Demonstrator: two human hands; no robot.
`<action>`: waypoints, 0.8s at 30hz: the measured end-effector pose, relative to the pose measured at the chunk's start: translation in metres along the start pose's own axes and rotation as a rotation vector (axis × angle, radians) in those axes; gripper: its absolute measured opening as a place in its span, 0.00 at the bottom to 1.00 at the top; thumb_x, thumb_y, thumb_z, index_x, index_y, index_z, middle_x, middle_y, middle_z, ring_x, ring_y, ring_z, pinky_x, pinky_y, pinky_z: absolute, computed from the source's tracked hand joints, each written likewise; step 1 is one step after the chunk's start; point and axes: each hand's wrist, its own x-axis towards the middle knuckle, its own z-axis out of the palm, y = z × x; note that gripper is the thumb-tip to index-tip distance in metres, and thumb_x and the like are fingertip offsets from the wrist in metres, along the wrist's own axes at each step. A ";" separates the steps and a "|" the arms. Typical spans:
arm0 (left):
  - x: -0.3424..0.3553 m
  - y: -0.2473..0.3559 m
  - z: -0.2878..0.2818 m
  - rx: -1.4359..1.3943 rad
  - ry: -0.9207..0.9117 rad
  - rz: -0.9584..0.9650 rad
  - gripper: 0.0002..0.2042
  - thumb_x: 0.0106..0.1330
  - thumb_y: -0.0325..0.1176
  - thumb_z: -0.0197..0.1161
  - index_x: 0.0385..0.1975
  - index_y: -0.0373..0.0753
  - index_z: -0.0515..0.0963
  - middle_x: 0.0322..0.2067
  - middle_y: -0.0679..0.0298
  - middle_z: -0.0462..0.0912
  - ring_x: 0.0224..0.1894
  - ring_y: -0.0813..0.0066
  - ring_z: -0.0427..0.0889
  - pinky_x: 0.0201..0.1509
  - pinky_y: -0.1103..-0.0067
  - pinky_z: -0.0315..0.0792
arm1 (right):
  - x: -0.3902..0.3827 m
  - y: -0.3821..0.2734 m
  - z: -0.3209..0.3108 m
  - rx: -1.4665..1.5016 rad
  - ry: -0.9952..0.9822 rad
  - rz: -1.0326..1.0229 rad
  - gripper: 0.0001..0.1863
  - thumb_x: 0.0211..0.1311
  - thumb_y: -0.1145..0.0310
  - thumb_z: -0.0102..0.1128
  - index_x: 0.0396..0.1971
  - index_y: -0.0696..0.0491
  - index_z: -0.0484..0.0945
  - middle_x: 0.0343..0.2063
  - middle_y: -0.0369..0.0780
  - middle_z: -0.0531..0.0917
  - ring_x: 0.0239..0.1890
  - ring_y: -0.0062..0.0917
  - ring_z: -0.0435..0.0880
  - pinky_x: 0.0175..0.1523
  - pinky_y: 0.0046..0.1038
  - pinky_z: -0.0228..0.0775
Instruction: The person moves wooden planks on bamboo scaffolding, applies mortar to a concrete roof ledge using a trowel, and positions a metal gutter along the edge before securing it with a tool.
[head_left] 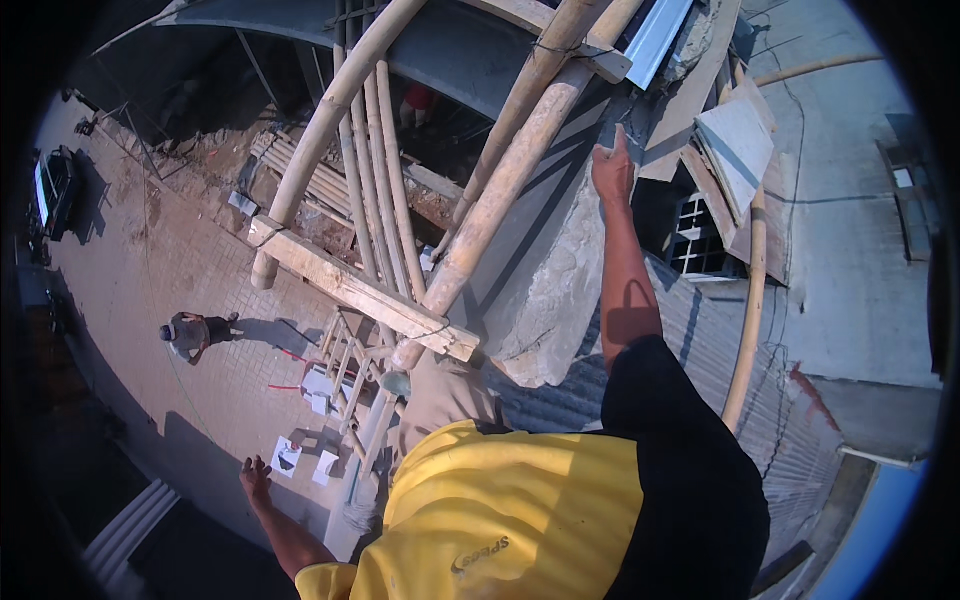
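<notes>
My right arm stretches forward, and my right hand (613, 172) is over the rough grey concrete ledge (560, 285), near its far end. Its index finger points away from me and the thumb stands out to the left; the other fingers look bent. I see nothing in it, and whether it touches the ledge I cannot tell. My left hand (257, 482) hangs out to the left in the air, fingers apart, holding nothing. Just ahead of my body, a wooden plank (365, 288) is tied across thick bamboo poles (510, 190) of a scaffold.
Far below lies a paved yard (160, 290) with a person (195, 335), a bamboo ladder (345, 370) and stacked bamboo (305, 180). Corrugated roofing (690, 330) slopes at the right, beside an upright bamboo pole (748, 330) and loose boards (735, 150).
</notes>
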 end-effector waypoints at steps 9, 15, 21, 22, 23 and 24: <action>0.005 -0.067 0.012 0.121 0.175 0.206 0.30 0.66 0.48 0.62 0.60 0.30 0.69 0.34 0.53 0.84 0.34 0.70 0.84 0.34 0.75 0.75 | -0.007 0.046 0.049 -0.429 -0.206 0.348 0.52 0.51 0.27 0.52 0.71 0.44 0.53 0.69 0.51 0.55 0.70 0.53 0.54 0.65 0.66 0.43; -0.030 0.041 0.080 0.104 -0.020 0.051 0.29 0.67 0.44 0.62 0.59 0.26 0.69 0.40 0.48 0.84 0.34 0.66 0.86 0.42 0.72 0.77 | -0.061 0.087 0.056 -0.313 -0.108 0.518 0.62 0.47 0.23 0.53 0.73 0.50 0.44 0.70 0.53 0.52 0.72 0.54 0.48 0.66 0.67 0.41; -0.023 0.039 0.104 0.041 -0.118 0.058 0.31 0.68 0.45 0.61 0.60 0.24 0.66 0.40 0.49 0.83 0.36 0.67 0.85 0.41 0.72 0.77 | -0.088 0.038 0.061 -0.414 -0.182 0.504 0.62 0.47 0.25 0.56 0.72 0.52 0.44 0.70 0.51 0.53 0.71 0.51 0.50 0.66 0.65 0.45; -0.023 0.041 0.106 0.046 -0.128 0.046 0.31 0.68 0.45 0.61 0.61 0.24 0.66 0.41 0.48 0.83 0.37 0.67 0.85 0.42 0.72 0.76 | -0.090 0.038 0.061 -0.440 -0.184 0.493 0.62 0.47 0.26 0.57 0.72 0.52 0.44 0.69 0.51 0.54 0.71 0.51 0.50 0.66 0.65 0.45; -0.023 0.043 0.108 0.052 -0.137 0.034 0.32 0.67 0.45 0.61 0.61 0.24 0.65 0.41 0.47 0.83 0.39 0.66 0.85 0.43 0.72 0.76 | -0.091 0.039 0.060 -0.450 -0.186 0.486 0.61 0.47 0.26 0.58 0.72 0.52 0.44 0.69 0.52 0.54 0.71 0.51 0.51 0.66 0.65 0.46; -0.024 0.044 0.109 0.054 -0.136 0.041 0.32 0.67 0.45 0.61 0.61 0.23 0.65 0.44 0.44 0.82 0.41 0.65 0.86 0.47 0.72 0.76 | -0.091 0.041 0.059 -0.459 -0.187 0.479 0.61 0.48 0.27 0.58 0.72 0.52 0.45 0.69 0.52 0.55 0.70 0.51 0.52 0.66 0.64 0.46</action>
